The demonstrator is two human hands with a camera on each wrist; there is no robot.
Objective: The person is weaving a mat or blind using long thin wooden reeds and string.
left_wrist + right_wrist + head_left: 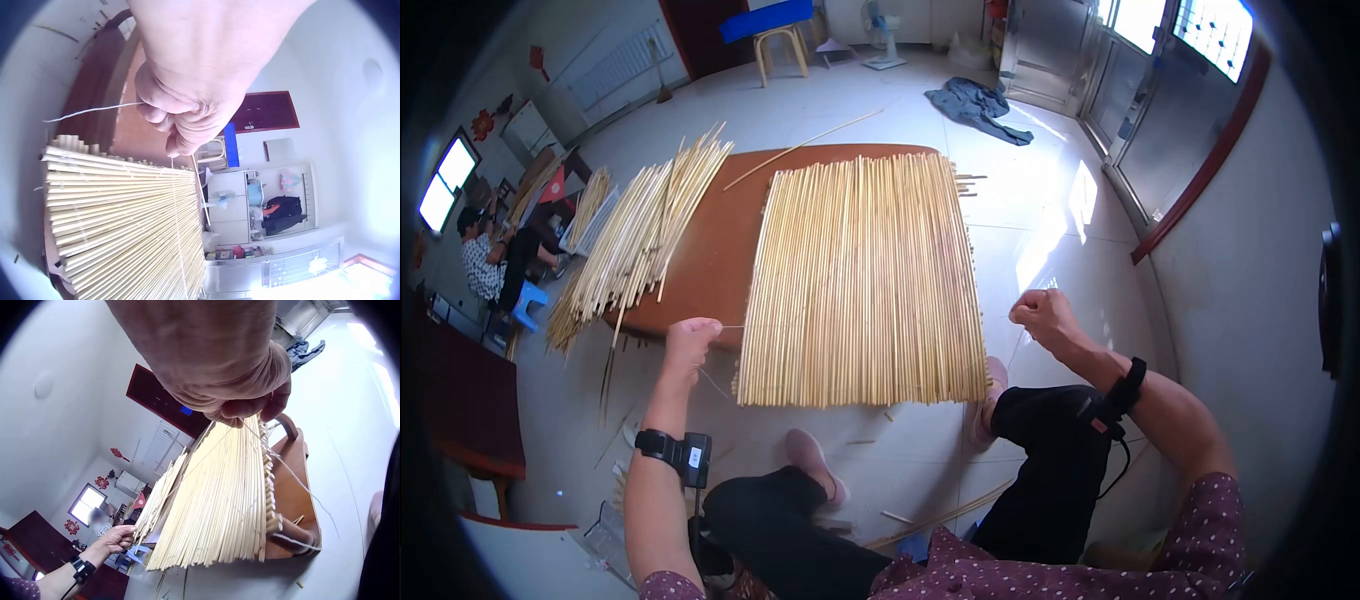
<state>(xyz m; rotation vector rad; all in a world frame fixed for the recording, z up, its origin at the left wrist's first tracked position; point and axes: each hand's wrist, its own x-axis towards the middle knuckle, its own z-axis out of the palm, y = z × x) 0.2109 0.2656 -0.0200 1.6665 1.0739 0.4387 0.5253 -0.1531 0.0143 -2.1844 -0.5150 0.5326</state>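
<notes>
A wide mat of pale reed-like sticks lies on a brown tabletop in front of my knees. Left of the mat, my left hand pinches a thin white string between thumb and fingers, and a loose tail hangs from the fist. That string runs across the top of the sticks. On the other side my right hand, raised off the mat's right edge, pinches the string with curled fingers. In the right wrist view a free end dangles below this hand.
A loose bundle of sticks lies on the table's left side, with one single stick at the back. More sticks are on the floor by my feet. Farther off are a seated person, a fan and dark cloth.
</notes>
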